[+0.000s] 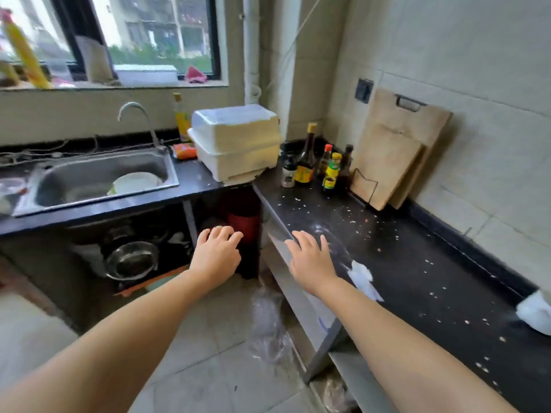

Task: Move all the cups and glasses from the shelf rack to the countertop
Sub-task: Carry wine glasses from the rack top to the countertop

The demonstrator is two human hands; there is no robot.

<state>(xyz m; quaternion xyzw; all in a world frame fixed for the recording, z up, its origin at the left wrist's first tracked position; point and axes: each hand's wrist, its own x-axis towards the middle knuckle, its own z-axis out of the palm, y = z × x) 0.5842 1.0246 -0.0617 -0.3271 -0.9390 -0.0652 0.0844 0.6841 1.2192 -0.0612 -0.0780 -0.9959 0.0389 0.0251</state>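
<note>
No cup, glass or shelf rack shows in the head view. The black countertop (417, 263) runs along the right wall, speckled with crumbs. My left hand (217, 254) reaches forward over the floor in front of the open space under the counter, fingers slightly curled, holding nothing. My right hand (310, 260) hovers at the front edge of the countertop, fingers spread, empty.
A steel sink (98, 180) holds a white plate (135, 182). A white lidded box (235, 141) sits at the counter corner. Sauce bottles (316, 165) and two cutting boards (396, 150) stand against the wall. Crumpled tissue (362, 277) lies near my right hand. A metal bowl (131, 260) sits under the sink.
</note>
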